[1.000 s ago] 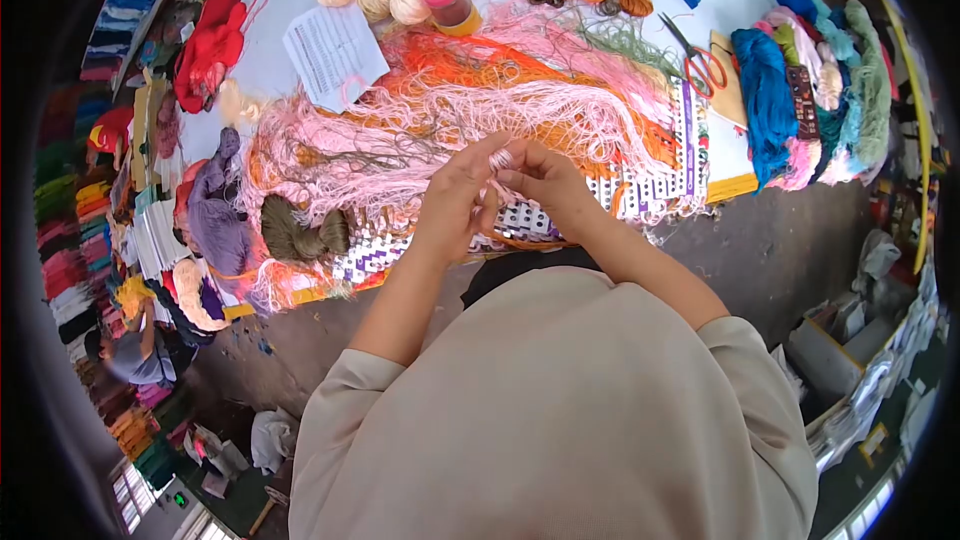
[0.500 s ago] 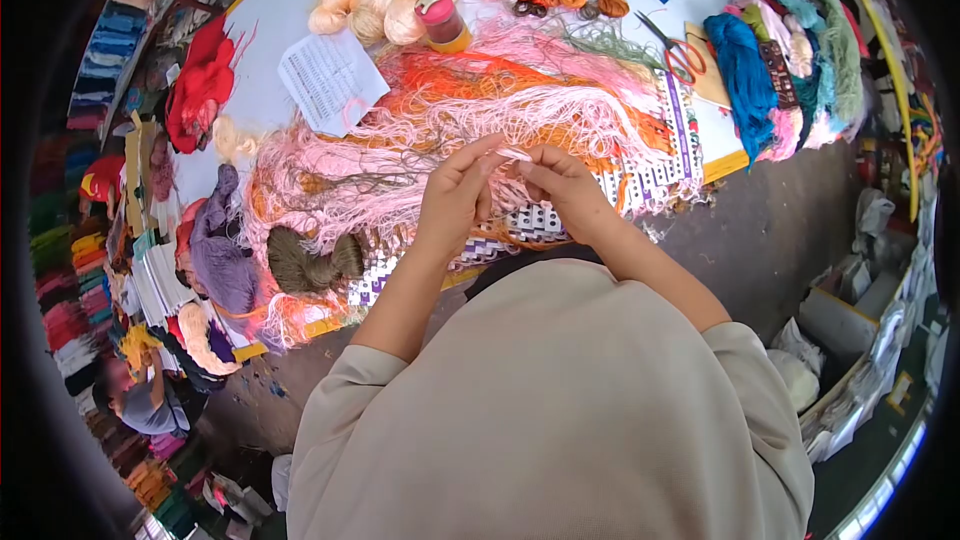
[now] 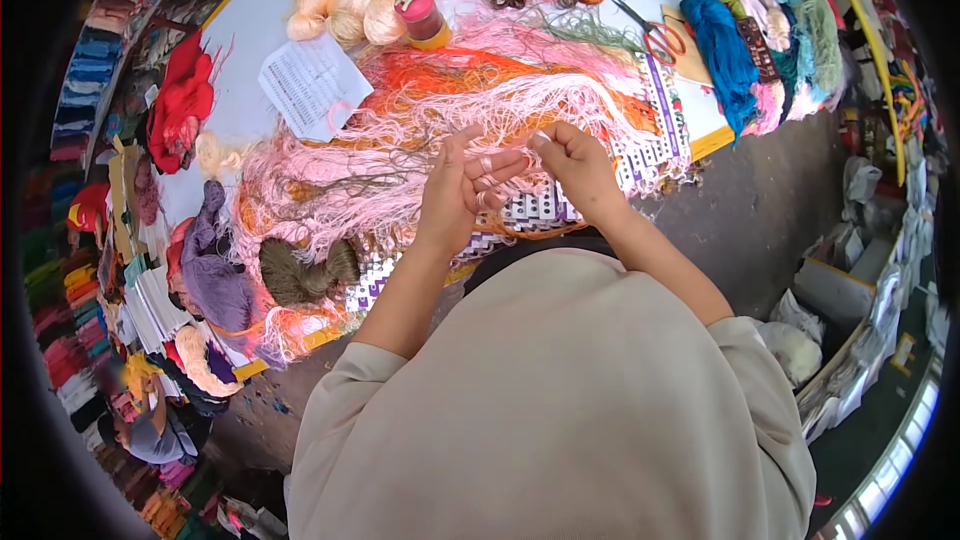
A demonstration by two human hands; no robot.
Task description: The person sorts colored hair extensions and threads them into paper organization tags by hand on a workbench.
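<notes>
My left hand (image 3: 462, 185) hovers over the near side of the heap of pink and orange thread, palm turned up and fingers spread. Strands of pink thread (image 3: 487, 166) lie across its fingers and look looped round them. Close by on the right, my right hand (image 3: 580, 168) pinches pink thread between thumb and forefinger at the left hand's fingertips. Beneath both hands spread the loose pink threads (image 3: 330, 180), mixed with orange thread (image 3: 430, 70). Along the table's near edge run white cards (image 3: 530, 208) with dark holes and purple marks.
Scissors with red handles (image 3: 663, 43) lie at the back right, beside hanks of blue and green yarn (image 3: 718, 55). A pink-topped jar (image 3: 422, 18) and a written paper sheet (image 3: 315, 85) are further back. Olive yarn (image 3: 300, 270) and purple yarn (image 3: 215, 270) lie left. Another person (image 3: 160, 430) is at lower left.
My left hand has turned palm up and spread its fingers, where it was pinching pink thread. My right hand has drawn slightly away to the right. The whole view has shifted a little.
</notes>
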